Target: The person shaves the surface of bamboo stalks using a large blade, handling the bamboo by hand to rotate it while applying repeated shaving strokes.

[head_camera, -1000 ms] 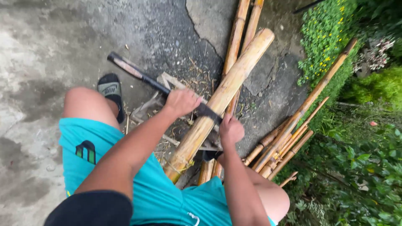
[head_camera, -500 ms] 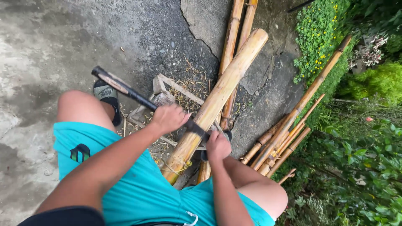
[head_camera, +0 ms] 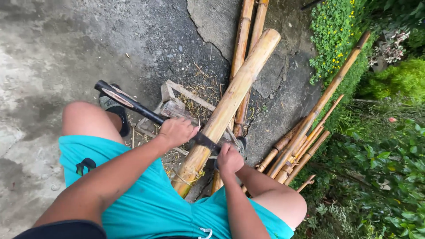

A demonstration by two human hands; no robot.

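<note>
A thick bamboo pole (head_camera: 230, 102) slants from between my knees up to the top right. A long dark blade tool (head_camera: 133, 105) lies across it near its lower end. My left hand (head_camera: 177, 131) is closed around the tool on the left side of the pole. My right hand (head_camera: 229, 159) grips the tool's other end on the right side. Its edge (head_camera: 206, 141) rests on the pole between my hands. I sit in turquoise shorts (head_camera: 141, 199) with a knee on each side.
Two thinner bamboo poles (head_camera: 245, 40) lie under the thick one. A bundle of slim canes (head_camera: 310, 128) lies at the right by green plants (head_camera: 380, 146). Wood scraps and shavings (head_camera: 186, 99) sit beneath. My sandalled foot (head_camera: 116, 115) rests on cracked concrete (head_camera: 53, 48).
Both hands have drawn the blade tool down the thick pole toward my body. The pole itself stays in place.
</note>
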